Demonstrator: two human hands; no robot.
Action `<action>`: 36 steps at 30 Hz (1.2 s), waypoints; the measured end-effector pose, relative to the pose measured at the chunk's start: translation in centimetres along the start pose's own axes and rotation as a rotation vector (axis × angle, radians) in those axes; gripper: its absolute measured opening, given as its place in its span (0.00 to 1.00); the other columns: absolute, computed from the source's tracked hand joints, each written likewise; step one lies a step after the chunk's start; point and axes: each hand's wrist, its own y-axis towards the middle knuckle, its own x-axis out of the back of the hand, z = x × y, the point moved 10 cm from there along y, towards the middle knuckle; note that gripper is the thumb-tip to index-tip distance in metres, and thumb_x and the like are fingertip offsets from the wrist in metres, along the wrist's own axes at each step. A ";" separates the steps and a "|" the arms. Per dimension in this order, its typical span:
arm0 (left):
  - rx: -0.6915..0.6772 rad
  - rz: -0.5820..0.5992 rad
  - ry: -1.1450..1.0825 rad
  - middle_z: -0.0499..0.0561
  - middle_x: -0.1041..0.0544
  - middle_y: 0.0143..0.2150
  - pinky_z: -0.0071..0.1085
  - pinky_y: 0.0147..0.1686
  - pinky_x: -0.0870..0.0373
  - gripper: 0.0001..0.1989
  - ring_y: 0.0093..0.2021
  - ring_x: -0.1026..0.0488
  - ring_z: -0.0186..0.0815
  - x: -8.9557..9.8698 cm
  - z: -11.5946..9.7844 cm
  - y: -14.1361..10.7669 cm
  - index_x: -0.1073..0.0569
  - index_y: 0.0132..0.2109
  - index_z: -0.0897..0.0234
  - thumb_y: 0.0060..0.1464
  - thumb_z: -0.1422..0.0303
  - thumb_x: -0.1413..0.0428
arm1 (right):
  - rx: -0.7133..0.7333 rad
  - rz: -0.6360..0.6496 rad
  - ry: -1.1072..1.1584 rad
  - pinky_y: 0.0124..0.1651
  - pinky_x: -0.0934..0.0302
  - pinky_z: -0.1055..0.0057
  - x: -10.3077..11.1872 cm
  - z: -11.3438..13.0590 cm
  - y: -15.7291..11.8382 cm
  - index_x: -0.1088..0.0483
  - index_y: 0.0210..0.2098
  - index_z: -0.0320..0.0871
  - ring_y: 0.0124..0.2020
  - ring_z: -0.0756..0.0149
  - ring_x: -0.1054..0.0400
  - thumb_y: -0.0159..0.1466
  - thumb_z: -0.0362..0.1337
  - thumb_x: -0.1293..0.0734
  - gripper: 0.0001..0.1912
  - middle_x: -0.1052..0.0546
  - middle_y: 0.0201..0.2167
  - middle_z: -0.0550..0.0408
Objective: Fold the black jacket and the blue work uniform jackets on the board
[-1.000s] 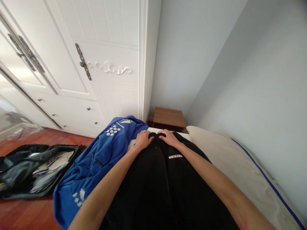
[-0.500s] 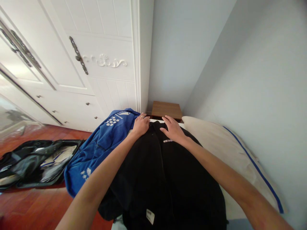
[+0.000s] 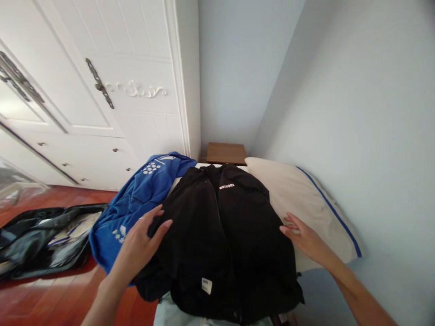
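**Jacket (image 3: 212, 235) spread over the bed (image 3: 242, 168)**

On my feed, its collar lies near the bed's far edge. My left hand (image 3: 137, 242) hangs between jacket and blue top (image 3: 137, 192); my right hand (image 3: 306, 238) is beside the pillow (image 3: 283, 185). Each grip is wide, holding nothing.

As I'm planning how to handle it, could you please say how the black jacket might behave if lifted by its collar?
The black jacket would probably be floppy, as its cloth drapes in soft curves. Being spread wide, it would likely sag at the sides. It seems unlikely to roll, lying draped rather than bundled.
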 end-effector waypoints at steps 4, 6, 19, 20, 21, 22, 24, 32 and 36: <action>-0.328 0.101 0.108 0.60 0.35 0.66 0.43 0.65 0.44 0.38 0.68 0.42 0.46 -7.7 -9.7 3.2 0.40 0.67 0.63 0.59 0.42 0.55 | -0.087 0.144 0.300 0.50 0.30 0.56 -2.6 2.2 0.9 0.31 0.53 0.43 0.50 0.51 0.26 0.59 0.49 0.34 0.26 0.21 0.46 0.44; -0.356 0.179 0.203 0.63 0.38 0.68 0.48 0.66 0.48 0.42 0.70 0.47 0.51 -12.3 -11.4 5.0 0.43 0.69 0.66 0.58 0.41 0.55 | -0.053 0.274 0.460 0.49 0.30 0.59 -5.0 5.0 1.1 0.28 0.46 0.47 0.47 0.54 0.25 0.59 0.45 0.34 0.17 0.20 0.43 0.50; -0.419 0.097 0.398 0.65 0.40 0.69 0.49 0.69 0.57 0.35 0.71 0.49 0.49 -18.9 -8.0 6.2 0.39 0.68 0.71 0.66 0.50 0.63 | 0.018 -0.082 -0.148 0.42 0.33 0.62 -4.2 3.6 2.5 0.32 0.44 0.41 0.38 0.52 0.25 0.56 0.35 0.33 0.16 0.21 0.34 0.43; -0.423 0.094 0.399 0.64 0.40 0.69 0.49 0.69 0.57 0.34 0.71 0.49 0.49 -18.9 -8.1 6.3 0.39 0.68 0.71 0.66 0.50 0.63 | 0.035 -0.028 -0.159 0.41 0.33 0.63 -4.9 3.8 2.6 0.31 0.40 0.42 0.38 0.52 0.25 0.56 0.34 0.34 0.11 0.21 0.33 0.44; -0.427 0.092 0.400 0.64 0.40 0.69 0.49 0.69 0.57 0.34 0.71 0.49 0.49 -18.9 -8.2 6.3 0.39 0.68 0.71 0.66 0.51 0.63 | 0.042 0.032 -0.155 0.40 0.33 0.64 -5.7 4.1 2.6 0.30 0.34 0.44 0.37 0.53 0.25 0.57 0.33 0.35 0.05 0.21 0.30 0.46; -0.430 0.091 0.401 0.64 0.40 0.69 0.49 0.69 0.56 0.34 0.71 0.49 0.49 -18.9 -8.3 6.3 0.39 0.68 0.71 0.66 0.51 0.63 | 0.042 0.097 -0.140 0.38 0.33 0.65 -6.5 4.5 2.6 0.30 0.29 0.45 0.35 0.54 0.25 0.57 0.32 0.36 0.03 0.21 0.26 0.48; -0.430 0.093 0.404 0.64 0.40 0.69 0.49 0.69 0.55 0.33 0.71 0.49 0.48 -18.8 -8.2 6.3 0.39 0.67 0.71 0.67 0.52 0.64 | -0.004 0.229 -0.093 0.30 0.35 0.67 -7.5 5.2 2.2 0.33 0.22 0.45 0.27 0.56 0.26 0.56 0.34 0.36 0.07 0.24 0.19 0.52; -0.438 0.116 0.345 0.64 0.41 0.69 0.50 0.69 0.55 0.31 0.71 0.49 0.48 -18.8 -8.0 6.4 0.38 0.67 0.70 0.67 0.54 0.61 | 0.176 0.007 -0.259 0.24 0.43 0.75 6.9 14.9 1.7 0.40 0.21 0.45 0.20 0.68 0.31 0.58 0.39 0.39 0.10 0.32 0.15 0.62; -0.451 0.152 0.338 0.64 0.41 0.69 0.51 0.68 0.55 0.31 0.71 0.50 0.49 -19.2 -8.4 6.9 0.39 0.68 0.68 0.66 0.53 0.61 | 0.426 -0.420 -0.608 0.30 0.42 0.72 17.5 21.7 1.6 0.46 0.19 0.46 0.27 0.65 0.33 0.56 0.36 0.37 0.13 0.30 0.20 0.59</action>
